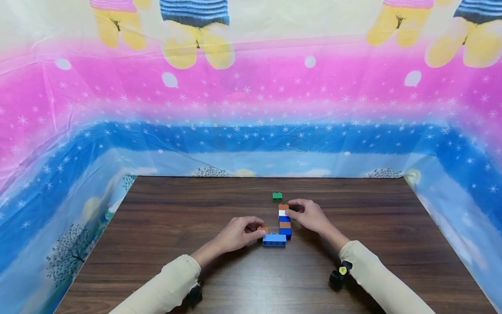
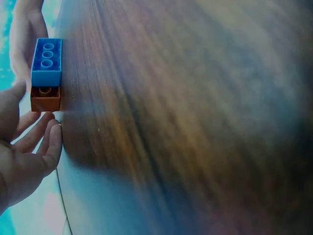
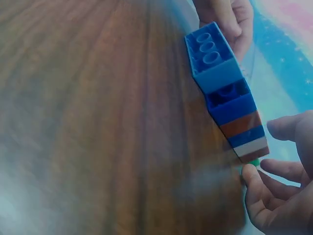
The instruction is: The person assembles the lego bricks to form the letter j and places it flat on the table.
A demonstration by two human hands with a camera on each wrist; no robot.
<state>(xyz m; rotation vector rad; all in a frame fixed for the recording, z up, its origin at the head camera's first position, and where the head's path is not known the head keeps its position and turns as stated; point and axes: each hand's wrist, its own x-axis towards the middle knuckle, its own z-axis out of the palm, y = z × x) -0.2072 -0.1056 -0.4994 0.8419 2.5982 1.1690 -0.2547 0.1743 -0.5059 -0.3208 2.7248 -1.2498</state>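
Observation:
A light blue brick (image 1: pixel 274 240) lies on its side, its hollow underside facing me. Behind its left end sits a small orange brick (image 2: pixel 45 102). From its right end a column runs away from me: a dark blue brick (image 3: pixel 232 103), then an orange brick (image 3: pixel 241 124), a thin blue brick (image 3: pixel 246 136), a white brick (image 3: pixel 251 146) and an orange end brick (image 1: pixel 283 206). My left hand (image 1: pixel 237 234) has thumb and fingers loosely about the small orange brick. My right hand (image 1: pixel 310 215) is at the column's far end, fingers spread beside the white and orange bricks; contact is unclear.
A green brick (image 1: pixel 277 196) stands alone on the brown wooden table (image 1: pixel 176 205), just beyond the column. A patterned cloth (image 1: pixel 251 139) in pink and blue hangs behind the table and along both sides.

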